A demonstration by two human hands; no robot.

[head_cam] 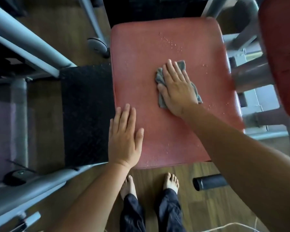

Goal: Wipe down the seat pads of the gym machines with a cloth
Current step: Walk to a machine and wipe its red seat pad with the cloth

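A worn red seat pad (151,52) fills the middle of the head view, with small droplets scattered over its far and right parts. My right hand (177,87) lies flat with straight fingers on a crumpled grey cloth (159,76), pressing it onto the pad right of centre. Only the cloth's edges show around the hand. My left hand (125,136) rests flat and open on the pad's near left edge, holding nothing.
Grey steel frame tubes (32,46) run along the left, beside a black textured plate (87,114). A second red pad (281,47) stands at the right over more grey tubing. A black roller end (209,181) and my bare feet (171,181) are on the wooden floor.
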